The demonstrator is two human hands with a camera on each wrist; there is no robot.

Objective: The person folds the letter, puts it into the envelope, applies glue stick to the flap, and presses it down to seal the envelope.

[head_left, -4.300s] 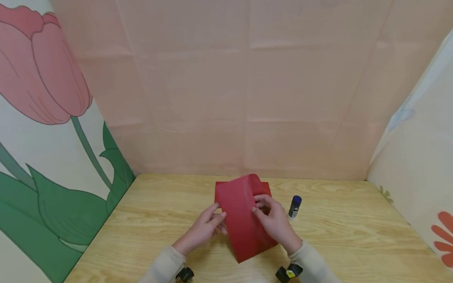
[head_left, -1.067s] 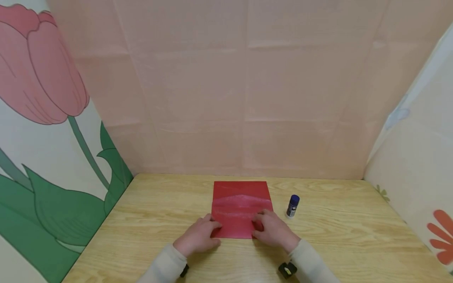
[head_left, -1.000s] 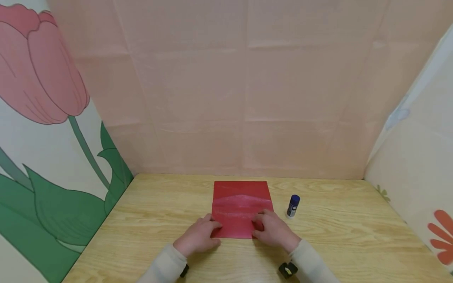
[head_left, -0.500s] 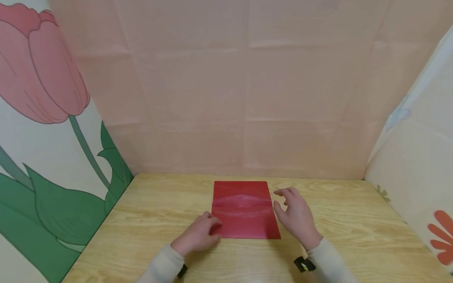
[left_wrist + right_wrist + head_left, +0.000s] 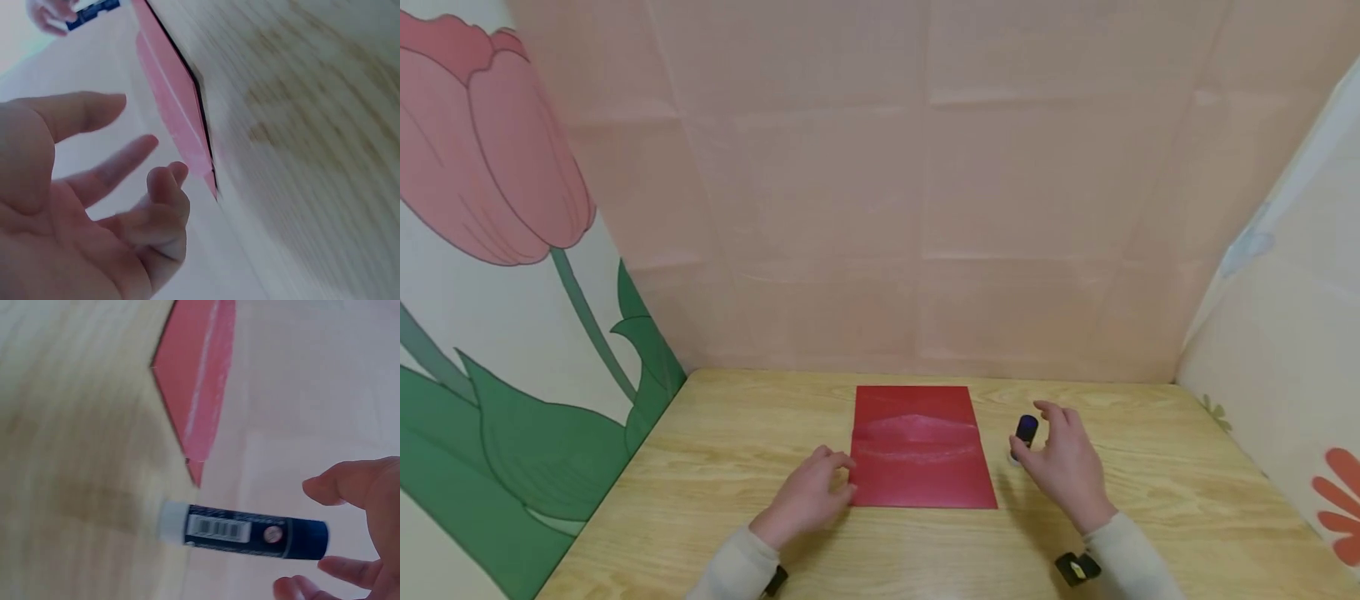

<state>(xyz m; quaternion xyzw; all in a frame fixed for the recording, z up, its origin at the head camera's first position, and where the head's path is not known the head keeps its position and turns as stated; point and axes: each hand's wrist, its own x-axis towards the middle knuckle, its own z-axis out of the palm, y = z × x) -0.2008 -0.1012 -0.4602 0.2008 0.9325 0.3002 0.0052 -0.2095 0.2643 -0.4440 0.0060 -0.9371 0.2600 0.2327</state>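
Observation:
A red paper piece [image 5: 925, 483] with a shiny, creased, rounded flap, much like an envelope, lies flat on a darker red sheet [image 5: 913, 397]. At its near left corner is my left hand [image 5: 808, 500]; in the left wrist view its fingers [image 5: 165, 215] are loosely bent, apart from the paper and holding nothing. To the right of the paper, a glue stick [image 5: 1027, 429] with a dark blue cap stands upright. My right hand [image 5: 1067, 471] is spread around it, thumb on one side and fingers on the other. The right wrist view shows a gap between fingers and glue stick [image 5: 240, 531].
Everything rests on a light wood-grain table [image 5: 745, 433]. A pinkish cloth backdrop [image 5: 917, 208] rises along the far edge. Side panels with a painted tulip [image 5: 527, 158] and a red flower [image 5: 1341, 500] flank the table.
The red paper piece, held up in both hands in the oldest frame, lies flat now. My right hand has left it and moved right to the glue stick. My left hand has drawn slightly left.

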